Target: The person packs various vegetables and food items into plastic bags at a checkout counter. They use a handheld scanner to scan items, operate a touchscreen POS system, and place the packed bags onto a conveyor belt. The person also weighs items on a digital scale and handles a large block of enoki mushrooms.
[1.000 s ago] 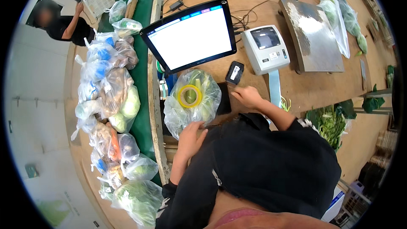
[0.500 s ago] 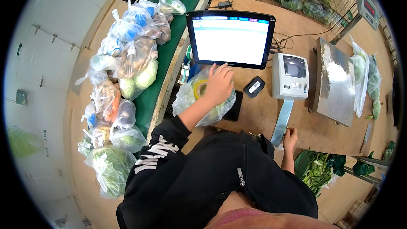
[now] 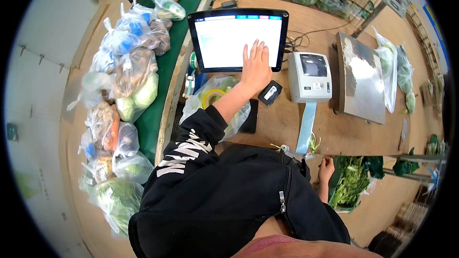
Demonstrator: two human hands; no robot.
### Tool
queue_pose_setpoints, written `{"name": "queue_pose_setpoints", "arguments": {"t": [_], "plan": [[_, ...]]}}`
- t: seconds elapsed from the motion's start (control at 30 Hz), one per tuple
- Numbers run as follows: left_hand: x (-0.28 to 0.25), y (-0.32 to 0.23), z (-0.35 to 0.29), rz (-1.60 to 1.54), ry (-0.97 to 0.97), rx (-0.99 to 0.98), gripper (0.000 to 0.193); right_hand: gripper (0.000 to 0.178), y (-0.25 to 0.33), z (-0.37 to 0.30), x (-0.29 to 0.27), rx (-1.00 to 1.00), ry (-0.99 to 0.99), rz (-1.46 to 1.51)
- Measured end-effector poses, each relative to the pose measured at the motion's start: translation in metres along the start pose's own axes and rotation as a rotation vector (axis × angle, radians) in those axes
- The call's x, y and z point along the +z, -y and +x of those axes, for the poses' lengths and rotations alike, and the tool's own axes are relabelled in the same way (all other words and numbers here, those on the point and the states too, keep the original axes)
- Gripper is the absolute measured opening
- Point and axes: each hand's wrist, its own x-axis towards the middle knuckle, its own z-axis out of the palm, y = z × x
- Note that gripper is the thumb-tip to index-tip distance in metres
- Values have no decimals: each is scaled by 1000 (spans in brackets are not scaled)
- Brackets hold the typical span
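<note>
While the left hand point(image 3: 256, 72), fingers loosely spread, partly hides the bright, black-framed screen point(image 3: 220, 43), the right hand point(image 3: 326, 169) is curled, its hold unclear.

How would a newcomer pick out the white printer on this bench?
Find the large lit screen with the person's left hand over it. Between that screen and the bare metal plate to its right stands the boxy white printer. What sets it apart is the pale blue strip running from its near side.
</note>
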Motion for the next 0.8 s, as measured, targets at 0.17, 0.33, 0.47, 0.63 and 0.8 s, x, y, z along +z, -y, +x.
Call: {"name": "queue_pose_setpoints", "arguments": {"t": [0.17, 0.33, 0.47, 0.63, 0.8], "plan": [[3, 1, 20, -44, 40, 41, 73, 14, -4, -60, 12, 92, -75, 28], [5, 24, 49, -13, -29, 48, 78, 13, 14, -131, 17, 226, -28, -103], [8, 35, 63, -19, -45, 41, 79, 13, 20, -183, 19, 317, -134, -90], [-1, 39, 53, -66, -47, 99, 79, 13, 22, -248, 30, 433, -214, -59], [1, 18, 43, -141, 9, 178, 74, 17, 13, -313, 47, 450, -304, -190]]}}
